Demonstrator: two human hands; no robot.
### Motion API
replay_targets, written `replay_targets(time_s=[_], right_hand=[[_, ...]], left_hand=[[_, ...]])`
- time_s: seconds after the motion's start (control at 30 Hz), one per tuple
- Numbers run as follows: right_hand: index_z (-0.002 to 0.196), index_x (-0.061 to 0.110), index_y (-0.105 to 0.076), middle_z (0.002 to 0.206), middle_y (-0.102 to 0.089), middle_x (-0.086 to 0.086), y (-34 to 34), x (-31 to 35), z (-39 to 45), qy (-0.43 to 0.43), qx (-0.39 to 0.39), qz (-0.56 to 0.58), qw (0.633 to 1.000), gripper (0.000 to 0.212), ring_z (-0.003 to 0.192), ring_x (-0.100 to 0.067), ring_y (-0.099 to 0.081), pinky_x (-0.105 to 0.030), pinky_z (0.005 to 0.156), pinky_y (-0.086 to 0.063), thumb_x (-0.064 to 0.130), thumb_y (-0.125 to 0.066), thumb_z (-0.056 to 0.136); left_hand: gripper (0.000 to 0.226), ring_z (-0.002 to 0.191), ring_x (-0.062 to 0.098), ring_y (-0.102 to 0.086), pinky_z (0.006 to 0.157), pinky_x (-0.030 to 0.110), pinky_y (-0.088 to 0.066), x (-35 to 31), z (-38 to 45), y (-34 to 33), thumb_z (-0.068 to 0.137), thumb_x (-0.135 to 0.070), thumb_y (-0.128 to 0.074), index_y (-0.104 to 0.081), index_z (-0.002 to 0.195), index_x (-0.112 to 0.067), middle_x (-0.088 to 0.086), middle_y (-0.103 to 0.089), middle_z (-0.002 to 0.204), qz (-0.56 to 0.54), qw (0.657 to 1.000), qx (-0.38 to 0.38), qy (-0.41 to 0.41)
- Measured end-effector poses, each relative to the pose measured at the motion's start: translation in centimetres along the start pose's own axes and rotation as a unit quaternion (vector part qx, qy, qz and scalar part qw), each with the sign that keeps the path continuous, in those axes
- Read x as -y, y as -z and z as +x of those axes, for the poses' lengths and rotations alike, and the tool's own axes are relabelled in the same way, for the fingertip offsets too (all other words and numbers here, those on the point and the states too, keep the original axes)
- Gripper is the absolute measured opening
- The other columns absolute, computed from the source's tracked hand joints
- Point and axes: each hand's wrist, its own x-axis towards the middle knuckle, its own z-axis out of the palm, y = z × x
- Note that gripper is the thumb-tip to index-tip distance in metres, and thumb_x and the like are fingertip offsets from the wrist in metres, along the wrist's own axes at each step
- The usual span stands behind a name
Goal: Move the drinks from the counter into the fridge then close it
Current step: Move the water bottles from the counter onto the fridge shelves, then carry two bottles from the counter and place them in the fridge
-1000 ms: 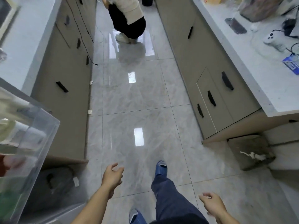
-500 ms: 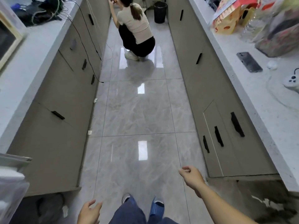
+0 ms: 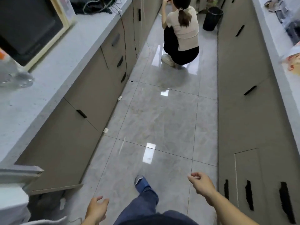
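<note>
- The left hand (image 3: 97, 210) hangs low over the grey floor tiles (image 3: 162, 120), palm down, fingers loosely spread and holding nothing.
- The right hand (image 3: 201, 183) is stretched forward beside the right-hand cabinets (image 3: 243, 127), wrist bent, fingers curled loosely inward — nothing is in its grasp.
- One foot in a blue slipper (image 3: 141, 183) is planted ahead, a dark blue trouser leg (image 3: 142, 207) behind it.
- One clear plastic bottle (image 3: 13, 73) with an orange patch near its top stands on the left counter (image 3: 53, 75), just in front of a cream-framed appliance with a dark door (image 3: 30, 28); it is blurred, and what it holds cannot be told.
- A white, grey-edged corner (image 3: 14, 189) shows at the lower left; whether it is the fridge cannot be told.
- One black bin (image 3: 212, 18) stands at the far end of the aisle; its contents are hidden.
- One other person (image 3: 181, 36) crouches on the floor near it, back to the camera.
- Blurred items lie on the right counter (image 3: 285, 88) — too smeared to count.
</note>
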Motion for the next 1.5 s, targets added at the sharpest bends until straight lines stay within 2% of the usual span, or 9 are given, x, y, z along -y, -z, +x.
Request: replay_targets(time_s=[0.23,0.43,0.6,0.73,0.87,0.97,1.13,1.4,1.5], right_hand=[[0.099,0.004,-0.065,0.071,-0.060,-0.006,1.8,6.0,5.7,-0.022,0.000,-0.088,0.996,0.022,0.061,-0.021,-0.049,-0.028,0.059,-0.041,0.024,-0.068,0.089],[0.086,0.006,-0.065,0.070,-0.066,-0.010,1.3,13.8,11.6,0.001,0.028,-0.151,0.988,0.016,0.056,-0.023,-0.053,-0.026,0.058,-0.044,0.017,-0.077,0.083],[0.082,0.008,-0.065,0.066,-0.065,-0.005,-0.9,22.6,17.5,0.051,0.086,-0.224,0.969,0.020,0.063,-0.022,-0.057,-0.028,0.067,-0.045,0.022,-0.079,0.079],[0.073,0.018,-0.058,0.061,-0.057,0.001,-5.0,31.3,20.7,0.130,0.142,-0.289,0.938,0.018,0.057,-0.018,-0.048,-0.023,0.056,-0.035,0.022,-0.074,0.080],[0.073,0.016,-0.057,0.055,-0.053,0.004,-9.6,39.3,20.7,0.210,0.203,-0.309,0.905,0.017,0.050,-0.015,-0.046,-0.023,0.053,-0.039,0.018,-0.069,0.085],[0.088,0.016,-0.062,0.068,-0.060,-0.001,-13.7,44.5,18.9,0.263,0.260,-0.314,0.874,0.007,0.057,-0.015,-0.051,-0.024,0.058,-0.041,0.019,-0.068,0.090],[0.103,0.013,-0.062,0.077,-0.062,-0.001,-21.4,51.7,13.8,0.348,0.322,-0.267,0.839,0.011,0.068,-0.011,-0.056,-0.020,0.065,-0.045,0.014,-0.066,0.092],[0.110,0.030,-0.060,0.092,-0.064,0.008,-30.5,60.3,4.3,0.470,0.382,-0.196,0.771,0.022,0.081,-0.002,-0.062,-0.009,0.069,-0.044,0.033,-0.070,0.090],[0.119,0.035,-0.055,0.103,-0.062,0.012,-33.3,63.5,0.6,0.506,0.381,-0.178,0.753,0.036,0.087,0.000,-0.062,-0.010,0.068,-0.047,0.040,-0.071,0.087]], left_hand=[[0.037,0.091,0.027,-0.063,0.082,0.039,-0.055,-10.9,1.6,-1.0,0.093,-0.022,-0.060,-0.052,0.128,-0.016,0.012,-0.061,0.112,-0.076,0.997,0.013,-0.026],[0.036,0.096,0.025,-0.061,0.070,0.031,-0.054,-15.9,3.1,-1.1,0.093,-0.023,-0.059,-0.052,0.129,-0.018,0.013,-0.061,0.119,-0.160,0.987,-0.005,-0.015],[0.030,0.084,0.025,-0.064,0.059,0.026,-0.051,-16.5,2.9,-1.1,0.092,-0.023,-0.057,-0.054,0.122,-0.019,0.010,-0.066,0.103,-0.203,0.972,-0.090,0.074],[0.035,0.103,0.039,-0.066,0.081,0.043,-0.060,-16.5,3.2,-1.4,0.088,-0.027,-0.061,-0.058,0.120,-0.014,0.019,-0.068,0.115,-0.225,0.954,-0.145,0.131],[0.036,0.075,0.035,-0.067,0.056,0.036,-0.058,-17.0,2.6,-2.0,0.084,-0.028,-0.070,-0.059,0.116,-0.015,0.017,-0.070,0.097,-0.304,0.919,-0.184,0.172],[0.033,0.064,0.032,-0.067,0.050,0.031,-0.052,-18.4,1.8,-1.4,0.083,-0.025,-0.073,-0.059,0.113,-0.017,0.014,-0.072,0.083,-0.353,0.894,-0.211,0.178],[0.023,0.060,0.026,-0.061,0.062,0.037,-0.054,-22.1,2.0,1.3,0.089,-0.016,-0.070,-0.060,0.110,-0.017,0.011,-0.069,0.080,-0.410,0.866,-0.254,0.132],[0.014,0.097,0.016,-0.067,0.081,0.036,-0.058,-29.6,5.8,10.3,0.095,-0.027,-0.063,-0.060,0.106,-0.035,-0.004,-0.067,0.109,-0.448,0.840,-0.306,-0.003],[0.016,0.092,0.008,-0.069,0.070,0.024,-0.058,-33.7,7.1,15.6,0.095,-0.030,-0.063,-0.060,0.105,-0.041,-0.009,-0.068,0.107,-0.472,0.817,-0.323,-0.072]])
